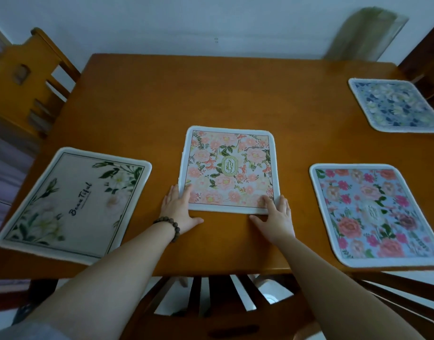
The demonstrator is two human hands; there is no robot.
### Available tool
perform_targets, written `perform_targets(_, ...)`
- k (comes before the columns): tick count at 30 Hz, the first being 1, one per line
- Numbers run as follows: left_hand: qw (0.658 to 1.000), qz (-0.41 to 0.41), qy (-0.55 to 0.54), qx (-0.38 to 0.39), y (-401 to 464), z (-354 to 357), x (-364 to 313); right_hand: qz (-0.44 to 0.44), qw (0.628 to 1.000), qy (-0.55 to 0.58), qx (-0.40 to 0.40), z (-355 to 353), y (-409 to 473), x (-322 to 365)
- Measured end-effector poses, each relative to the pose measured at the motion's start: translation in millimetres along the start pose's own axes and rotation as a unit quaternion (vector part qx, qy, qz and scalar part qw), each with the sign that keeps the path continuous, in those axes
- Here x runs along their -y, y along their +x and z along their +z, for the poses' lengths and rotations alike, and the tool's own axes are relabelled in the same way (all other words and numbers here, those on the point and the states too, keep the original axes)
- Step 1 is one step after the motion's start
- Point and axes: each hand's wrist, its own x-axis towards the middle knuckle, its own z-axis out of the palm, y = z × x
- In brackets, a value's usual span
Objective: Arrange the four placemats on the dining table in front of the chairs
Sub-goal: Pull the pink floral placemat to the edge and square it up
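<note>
Glossy wooden table (235, 94), cloth placemats (229, 168)

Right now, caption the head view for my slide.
Both hands, left and right, press the near corners of the peach mat, one of four mats on the table.

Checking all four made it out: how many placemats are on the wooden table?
4: cream leafy placemat at near left; peach floral placemat in the middle under both hands; blue placemat with pink flowers at near right; blue-and-white floral placemat at far right.
</note>
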Motion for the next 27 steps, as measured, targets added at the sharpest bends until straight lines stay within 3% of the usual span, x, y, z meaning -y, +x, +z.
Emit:
perform_targets(10,1.000,0.011,-0.010,0.008,-51.8,11.1,25.2,0.032,0.999,0.003,0.008,16.1,-45.4,11.1)
perform_targets(17,0.999,0.026,-0.031,0.030,-56.6,7.7,30.5,0.181,0.978,0.097,-0.024,33.4,-67.1,32.3)
perform_targets(24,0.998,0.053,-0.017,0.023,-58.8,11.8,31.1,0.178,0.980,0.074,-0.039,51.5,-63.5,53.8)
perform_targets(27,0.995,0.088,-0.021,0.036,-60.8,10.6,27.1,0.114,0.991,0.020,-0.060,41.8,-45.2,46.3)
